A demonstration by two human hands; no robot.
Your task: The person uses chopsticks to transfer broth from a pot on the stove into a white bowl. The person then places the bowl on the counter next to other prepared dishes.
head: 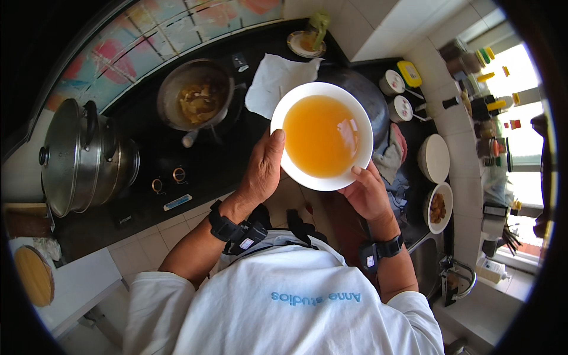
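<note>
Both hands hold a white bowl (296, 171) of clear orange-brown liquid in front of my body. My left hand (262, 171) grips its left side, the thumb on the rim. At the lower right, my right hand (367, 188) supports the bowl with its thumb on the rim and its fingers partly hidden beneath. Beyond the left hand, a wok (171, 104) with pale brown pieces of food inside sits on the hob, its handle pointing towards me. A white sheet (279, 75) lies behind the bowl, which covers part of it.
At the left stands a large steamer pot (84, 155) with its lid on. A dark, round pan-like object (366, 91) is partly behind the bowl. Cloths (390, 157), a bowl of brown food (438, 208) and a sink (424, 262) line the right side. Bottles and jars (488, 148) stand by the window.
</note>
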